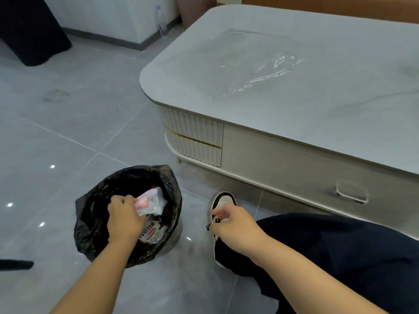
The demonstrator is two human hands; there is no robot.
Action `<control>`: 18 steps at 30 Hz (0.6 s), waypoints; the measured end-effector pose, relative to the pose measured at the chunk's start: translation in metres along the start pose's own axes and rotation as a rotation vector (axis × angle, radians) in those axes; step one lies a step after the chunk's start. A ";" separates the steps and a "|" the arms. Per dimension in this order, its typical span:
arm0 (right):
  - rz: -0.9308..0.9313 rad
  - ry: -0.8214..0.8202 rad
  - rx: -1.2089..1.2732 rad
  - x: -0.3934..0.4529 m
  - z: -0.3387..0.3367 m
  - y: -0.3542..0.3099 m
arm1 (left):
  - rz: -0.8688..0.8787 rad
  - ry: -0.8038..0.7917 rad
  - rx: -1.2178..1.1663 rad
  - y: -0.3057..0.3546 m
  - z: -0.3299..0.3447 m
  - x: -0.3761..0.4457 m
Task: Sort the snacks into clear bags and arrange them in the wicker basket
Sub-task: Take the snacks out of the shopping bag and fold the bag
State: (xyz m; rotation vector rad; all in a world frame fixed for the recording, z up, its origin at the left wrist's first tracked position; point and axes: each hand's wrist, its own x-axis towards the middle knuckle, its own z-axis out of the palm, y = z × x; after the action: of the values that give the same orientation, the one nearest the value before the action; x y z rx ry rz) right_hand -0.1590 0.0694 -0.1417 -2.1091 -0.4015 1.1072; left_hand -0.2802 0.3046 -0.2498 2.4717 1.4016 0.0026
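I see left hand [125, 219] pinching a crumpled white-pink wrapper [149, 201] over the black-lined bin [95, 214] | right hand [231, 223] loosely curled, holding nothing | clear bags [267, 73] flat on the surface [340, 114] | they look light, slippery, limp: I'd pinch one by its edge

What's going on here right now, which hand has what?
The left hand grips a crumpled white and red wrapper over the black-lined bin on the floor. The right hand hangs loosely curled above a shoe, holding nothing visible. Clear bags lie flat on the table.
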 end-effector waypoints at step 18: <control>-0.031 0.083 0.130 0.007 -0.013 0.001 | -0.112 -0.377 -0.075 0.009 0.024 0.016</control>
State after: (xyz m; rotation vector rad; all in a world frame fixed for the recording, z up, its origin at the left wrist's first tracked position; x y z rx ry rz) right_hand -0.1449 0.0666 -0.1417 -2.0205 -0.3130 0.9972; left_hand -0.2608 0.3072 -0.2725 2.1843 1.3415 -0.4049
